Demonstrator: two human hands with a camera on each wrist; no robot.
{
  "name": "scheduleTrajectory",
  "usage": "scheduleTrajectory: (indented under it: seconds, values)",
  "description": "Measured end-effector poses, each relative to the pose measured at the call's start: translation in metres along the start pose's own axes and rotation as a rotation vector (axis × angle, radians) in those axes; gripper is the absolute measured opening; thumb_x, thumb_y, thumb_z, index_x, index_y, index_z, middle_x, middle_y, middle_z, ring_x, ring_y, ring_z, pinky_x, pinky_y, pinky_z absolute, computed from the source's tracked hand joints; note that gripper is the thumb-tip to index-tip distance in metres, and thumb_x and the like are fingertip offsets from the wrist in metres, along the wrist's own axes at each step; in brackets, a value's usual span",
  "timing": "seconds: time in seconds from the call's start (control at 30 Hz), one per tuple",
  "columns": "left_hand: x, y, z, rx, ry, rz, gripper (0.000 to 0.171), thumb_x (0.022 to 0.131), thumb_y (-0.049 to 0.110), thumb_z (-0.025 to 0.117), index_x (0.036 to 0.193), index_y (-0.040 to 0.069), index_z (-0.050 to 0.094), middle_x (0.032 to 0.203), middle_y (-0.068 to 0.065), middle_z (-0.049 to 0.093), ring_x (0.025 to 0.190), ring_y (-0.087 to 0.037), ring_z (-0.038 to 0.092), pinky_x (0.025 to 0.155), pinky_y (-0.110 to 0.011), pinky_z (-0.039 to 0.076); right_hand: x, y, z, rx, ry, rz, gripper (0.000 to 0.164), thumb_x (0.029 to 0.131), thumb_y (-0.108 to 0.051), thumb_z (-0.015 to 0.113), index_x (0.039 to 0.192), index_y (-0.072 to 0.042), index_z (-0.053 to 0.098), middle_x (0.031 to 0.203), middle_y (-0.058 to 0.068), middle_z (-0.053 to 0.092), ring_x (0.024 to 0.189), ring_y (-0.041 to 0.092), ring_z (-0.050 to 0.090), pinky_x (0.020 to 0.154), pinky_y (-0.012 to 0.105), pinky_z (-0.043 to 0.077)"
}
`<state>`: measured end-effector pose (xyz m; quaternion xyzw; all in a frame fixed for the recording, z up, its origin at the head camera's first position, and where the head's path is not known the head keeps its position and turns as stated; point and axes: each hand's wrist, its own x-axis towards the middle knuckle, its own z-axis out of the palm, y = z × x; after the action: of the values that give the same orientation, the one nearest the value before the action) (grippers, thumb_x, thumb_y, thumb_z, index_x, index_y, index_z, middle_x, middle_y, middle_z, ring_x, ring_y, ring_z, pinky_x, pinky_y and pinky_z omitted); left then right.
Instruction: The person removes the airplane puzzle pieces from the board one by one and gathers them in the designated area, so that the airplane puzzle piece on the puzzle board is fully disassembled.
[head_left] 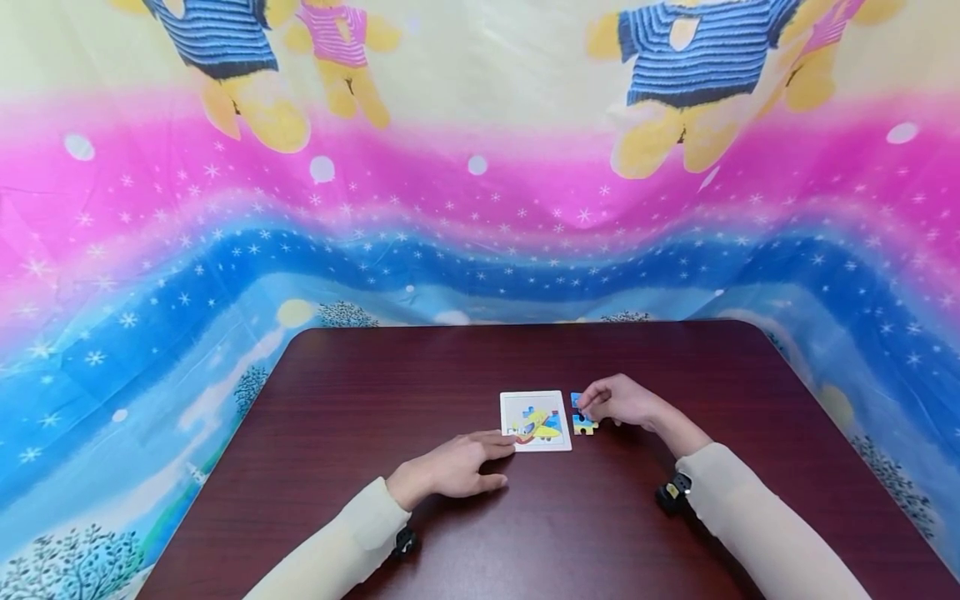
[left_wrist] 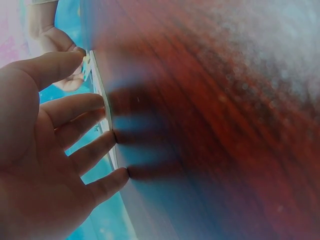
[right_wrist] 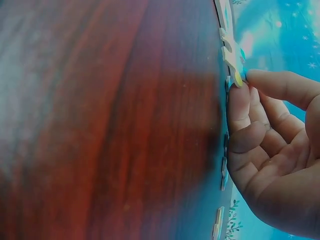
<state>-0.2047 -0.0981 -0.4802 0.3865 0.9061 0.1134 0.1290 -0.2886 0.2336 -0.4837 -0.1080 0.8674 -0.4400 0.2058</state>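
Observation:
A square puzzle board (head_left: 516,408) with a pale frame lies on the table, a yellow airplane picture partly assembled in it. My left hand (head_left: 467,467) is at its lower left corner. The fingers are extended, and several fingertips touch the board's edge in the left wrist view. My right hand (head_left: 621,402) is just right of the board, over loose puzzle pieces (head_left: 582,428). In the right wrist view, its thumb and forefinger pinch a puzzle piece (right_wrist: 233,60) with a yellow tab, tilted up from the table. The fingers hide most of that piece in the head view.
The dark red-brown wooden table (head_left: 375,375) has rounded far corners. Behind it hangs a colourful cloth (head_left: 480,208) with bears and snowflakes. More loose puzzle pieces (right_wrist: 219,222) lie near the right hand. A small black device (head_left: 672,493) is strapped at the right wrist.

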Motion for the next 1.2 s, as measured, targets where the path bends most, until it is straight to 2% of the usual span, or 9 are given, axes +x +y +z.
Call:
scheduleTrajectory:
  seconds: [0.2,0.5,0.73,1.0,1.2]
  values:
    - [-0.002,0.001,-0.001,-0.004,0.002,0.003,0.055,0.101,0.039,0.056,0.150,0.015,0.048,0.160,0.007,0.039,0.150,-0.018,0.035,0.120,-0.036,0.034,-0.002,0.000,0.003,-0.033,0.015,0.008,0.014,0.088,-0.011,0.072,0.101,-0.007,0.073,0.091,0.006,0.073,0.066,0.020,0.054,0.050,0.030,0.040]
    - [-0.002,0.001,-0.002,-0.007,-0.003,0.003,0.055,0.101,0.039,0.055,0.149,0.014,0.048,0.160,0.006,0.039,0.150,-0.019,0.035,0.120,-0.037,0.034,-0.002,0.000,0.003,-0.026,0.017,0.032,0.015,0.087,-0.009,0.071,0.102,-0.008,0.073,0.094,0.008,0.074,0.067,0.021,0.055,0.050,0.029,0.040]
    - [-0.002,0.000,-0.001,0.014,0.002,0.022,0.054,0.101,0.038,0.055,0.149,0.013,0.048,0.160,0.004,0.039,0.150,-0.020,0.035,0.120,-0.037,0.034,0.000,-0.005,0.003,-0.007,0.017,0.001,0.017,0.087,-0.008,0.070,0.104,-0.006,0.072,0.093,0.009,0.073,0.069,0.022,0.055,0.051,0.030,0.040]
    - [-0.001,-0.001,-0.001,-0.010,0.037,0.039,0.054,0.099,0.035,0.060,0.147,0.011,0.051,0.156,0.000,0.046,0.147,-0.019,0.040,0.119,-0.036,0.036,0.008,-0.012,0.011,0.002,0.022,-0.010,0.018,0.089,-0.013,0.072,0.106,-0.007,0.072,0.094,0.006,0.074,0.071,0.020,0.059,0.053,0.031,0.043]
    - [-0.002,-0.001,-0.001,-0.021,0.031,0.037,0.054,0.099,0.035,0.059,0.147,0.010,0.050,0.157,0.000,0.045,0.147,-0.020,0.040,0.119,-0.037,0.035,0.015,-0.015,0.017,0.019,0.003,-0.030,0.021,0.090,-0.015,0.071,0.109,-0.006,0.071,0.097,0.008,0.074,0.073,0.020,0.060,0.054,0.031,0.044]
